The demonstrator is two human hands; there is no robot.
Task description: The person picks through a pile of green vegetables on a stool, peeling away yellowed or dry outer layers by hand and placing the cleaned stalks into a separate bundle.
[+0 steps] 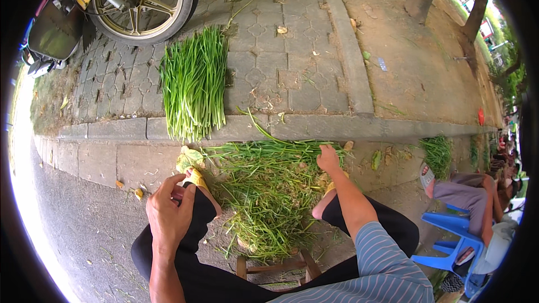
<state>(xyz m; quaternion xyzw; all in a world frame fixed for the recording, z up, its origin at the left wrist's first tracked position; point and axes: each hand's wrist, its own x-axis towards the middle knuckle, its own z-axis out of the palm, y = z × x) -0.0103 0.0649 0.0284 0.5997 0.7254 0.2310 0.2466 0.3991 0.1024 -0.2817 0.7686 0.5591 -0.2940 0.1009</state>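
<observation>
My left hand [170, 210] hovers over my left knee, its fingers bent and the thumb apart, with nothing visible in it. My right hand [328, 159] reaches down to the right end of a loose row of long green stalks [269, 148], which look like garlic chives. Its fingertips touch the stalks, but whether they grip any is hidden. Between my feet spreads a heap of tangled green and yellowed trimmings [269, 206]. Beyond the row, a neat bundle of garlic chives [194, 84] lies across the curb, pale stem ends towards me.
A stone curb [294, 127] runs across in front of me. A motorcycle wheel [139, 2] stands behind the bundle on the paving [261, 67]. At right, a person [461, 198] sits by a blue plastic chair [457, 240], near another pile of greens [436, 155]. A wooden stool [278, 267] is below me.
</observation>
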